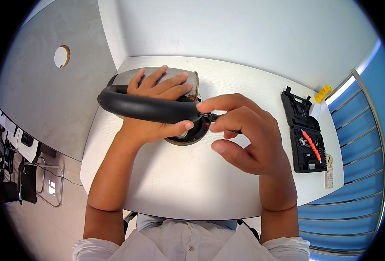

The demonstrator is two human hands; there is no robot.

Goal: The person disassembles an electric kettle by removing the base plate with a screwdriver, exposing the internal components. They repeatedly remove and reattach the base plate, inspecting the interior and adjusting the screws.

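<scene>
A kettle (125, 77) lies on its side on the white table, with a dull grey metal body, a thick black handle (149, 105) and brown stains at its edge. My left hand (151, 93) reaches under the handle and rests on the body, fingers spread wide and thumb out. Beside the handle's right end, my right hand (251, 135) has its fingers curled around a slim black screwdriver (213, 116). The tip meets the handle's end, while the thumb stands apart from the tool. Fingers hide most of the screwdriver, and the left hand covers part of the body.
An unfolded black tool case (305, 148) with an orange flexible shaft (311, 145) lies at the table's right. Near it are a yellow object (323, 93) and a pale printed strip (329, 172). A metal railing (375, 122) borders the right; a grey panel (57, 100) stands left.
</scene>
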